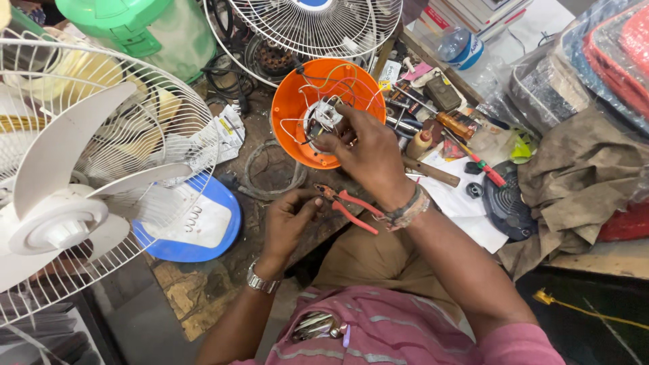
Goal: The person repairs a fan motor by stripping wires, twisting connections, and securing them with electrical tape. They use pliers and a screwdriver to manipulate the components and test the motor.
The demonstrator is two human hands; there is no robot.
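a white fan (74,196) with its wire cage fills the left, a green jug (145,30) stands far left, a second fan guard (318,23) lies far centre, and a brown cloth (581,182) and stacked books (473,13) sit right.

Upper right of centre, a clear plastic bottle (462,46) lies tilted, wrapped in a blue and white label band (473,53). Left of it, at the top middle, a small white and yellow carton (389,72) stands by the fan grille. Centre left, crumpled white printed paper (226,133) with a yellow patch lies on the bench. No screens, no signs showing.
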